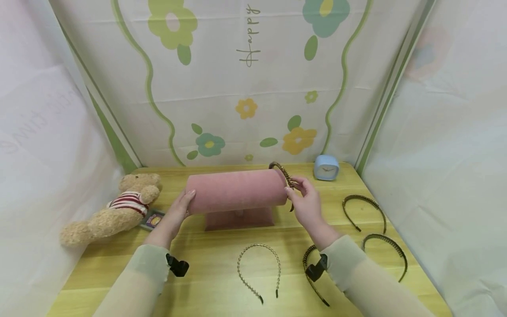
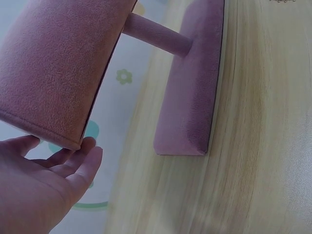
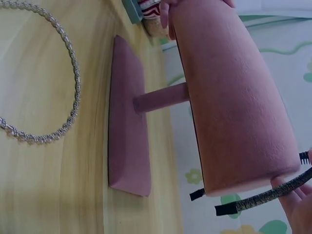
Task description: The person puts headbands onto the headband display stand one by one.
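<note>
From the head view, a pink roll [image 1: 237, 189] sits on its pink base [image 1: 239, 221] on the tabletop [image 1: 214, 268], with the left hand [image 1: 174, 218] holding one end and the right hand [image 1: 306, 206] at the other, its grip narrow, pinching a dark headband [image 1: 286, 173] that arches up beside the roll's right end. The headband looks light and springy, probably stiff enough to hold its curve but liable to snap if spread too far, so I'd take it by the sides of the arch; the padded roll seems soft-skinned over a firm core, not slippery, and best steadied at its ends. Only here do I see the clock [image 1: 326, 167] and all the loose headbands on the tabletop. The left wrist view misses the dark headband but shows the left grip's thumb and fingers set against the roll's end, and the post [image 2: 158, 35] joining roll to base, barely visible from above. The right wrist view brings out the headband's black tips, one peeking past the roll's edge; whether it truly loops around the roll, I can't tell.
</note>
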Demonstrator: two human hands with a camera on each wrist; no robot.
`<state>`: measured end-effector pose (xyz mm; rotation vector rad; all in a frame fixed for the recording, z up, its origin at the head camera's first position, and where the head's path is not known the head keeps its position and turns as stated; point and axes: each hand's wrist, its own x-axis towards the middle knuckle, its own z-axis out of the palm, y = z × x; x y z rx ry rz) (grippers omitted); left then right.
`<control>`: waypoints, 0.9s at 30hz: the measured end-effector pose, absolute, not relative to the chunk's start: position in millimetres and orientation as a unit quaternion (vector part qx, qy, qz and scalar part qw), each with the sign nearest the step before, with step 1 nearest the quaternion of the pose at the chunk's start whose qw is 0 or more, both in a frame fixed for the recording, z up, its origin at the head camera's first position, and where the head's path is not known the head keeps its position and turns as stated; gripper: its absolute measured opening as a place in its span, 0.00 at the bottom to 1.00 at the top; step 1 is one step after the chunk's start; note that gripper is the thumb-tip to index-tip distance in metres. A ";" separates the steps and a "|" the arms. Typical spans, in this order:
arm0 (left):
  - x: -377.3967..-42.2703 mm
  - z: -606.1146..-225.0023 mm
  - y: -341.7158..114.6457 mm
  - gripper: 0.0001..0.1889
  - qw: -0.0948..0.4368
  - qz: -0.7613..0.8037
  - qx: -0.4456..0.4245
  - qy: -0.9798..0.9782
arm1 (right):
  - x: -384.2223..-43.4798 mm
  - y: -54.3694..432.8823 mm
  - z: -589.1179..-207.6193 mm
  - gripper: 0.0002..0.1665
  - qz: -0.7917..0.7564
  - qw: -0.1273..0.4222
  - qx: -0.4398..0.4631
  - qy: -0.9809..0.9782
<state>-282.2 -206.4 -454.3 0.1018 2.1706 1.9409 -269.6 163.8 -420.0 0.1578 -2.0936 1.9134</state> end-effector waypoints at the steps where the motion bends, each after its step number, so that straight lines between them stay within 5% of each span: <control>1: -282.2 -454.4 -206.5 0.42 0.114 0.662 0.035 0.740 | -266.2 161.3 -417.7 0.19 0.659 0.157 0.057 -0.733; 27: -282.1 -454.5 -206.7 0.41 0.116 0.660 0.034 0.742 | -244.0 125.6 -430.9 0.14 0.593 0.294 0.057 -0.747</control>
